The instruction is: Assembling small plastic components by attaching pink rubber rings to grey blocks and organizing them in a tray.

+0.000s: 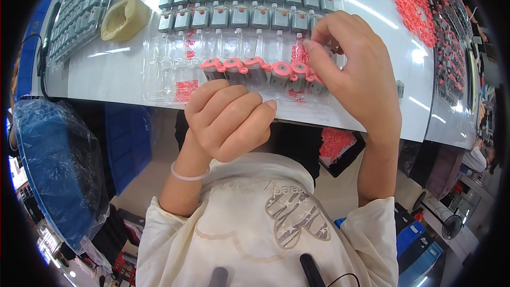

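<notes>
My left hand (229,119) is curled into a fist just in front of the near row of small grey motors; whatever it holds, if anything, is hidden. My right hand (361,64) is over the right end of the clear plastic tray (154,82), its thumb and forefinger tips close together in a pinch. Anything between those tips is too small to make out. Below them runs a row of motors with pink plastic caps (256,64), several side by side. Behind, uncapped grey motors (238,17) stand in rows with their pale shafts toward me.
Loose pink plastic parts (406,2) are heaped at the far right. Beyond them lies another tray of pink-capped motors (456,69). At the left are a cream-coloured bowl-like container (125,19) and a second motor tray (85,13). A plastic-covered blue bin (56,165) stands below the table's edge.
</notes>
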The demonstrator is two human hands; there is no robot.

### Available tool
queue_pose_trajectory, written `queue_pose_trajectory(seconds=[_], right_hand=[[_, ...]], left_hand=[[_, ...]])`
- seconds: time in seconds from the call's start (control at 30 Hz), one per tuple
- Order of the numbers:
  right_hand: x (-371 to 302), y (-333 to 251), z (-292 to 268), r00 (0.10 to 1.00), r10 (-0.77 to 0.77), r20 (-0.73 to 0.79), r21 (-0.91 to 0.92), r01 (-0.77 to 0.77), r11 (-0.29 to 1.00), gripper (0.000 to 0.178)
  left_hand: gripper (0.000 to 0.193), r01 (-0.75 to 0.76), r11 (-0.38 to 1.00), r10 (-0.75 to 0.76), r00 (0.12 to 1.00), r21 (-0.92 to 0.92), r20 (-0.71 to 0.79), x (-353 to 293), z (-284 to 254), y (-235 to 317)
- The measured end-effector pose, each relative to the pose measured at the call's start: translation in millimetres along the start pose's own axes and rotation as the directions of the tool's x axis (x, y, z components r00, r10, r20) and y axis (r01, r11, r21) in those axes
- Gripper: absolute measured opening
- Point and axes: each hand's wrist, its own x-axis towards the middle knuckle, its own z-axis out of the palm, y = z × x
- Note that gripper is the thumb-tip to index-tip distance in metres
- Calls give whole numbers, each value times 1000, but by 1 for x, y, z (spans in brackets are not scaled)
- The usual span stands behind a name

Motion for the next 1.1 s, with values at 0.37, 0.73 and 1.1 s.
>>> queue_pose_trajectory(seconds=[0.37, 0.73, 1.1], right_hand=[[1, 12, -13, 992, 9, 125, 241, -39, 970, 9], [2, 20, -22, 969, -40, 244, 306, -37, 951, 8], [6, 29, -25, 945, -32, 324, 402, -107, 909, 21]], left_hand=[[19, -3, 1000, 3, 1000, 0, 17, 1, -1, 0], [20, 2, 1000, -2, 1000, 1, 28, 1, -1, 0], [18, 17, 1000, -16, 1000, -17, 27, 2, -1, 0]])
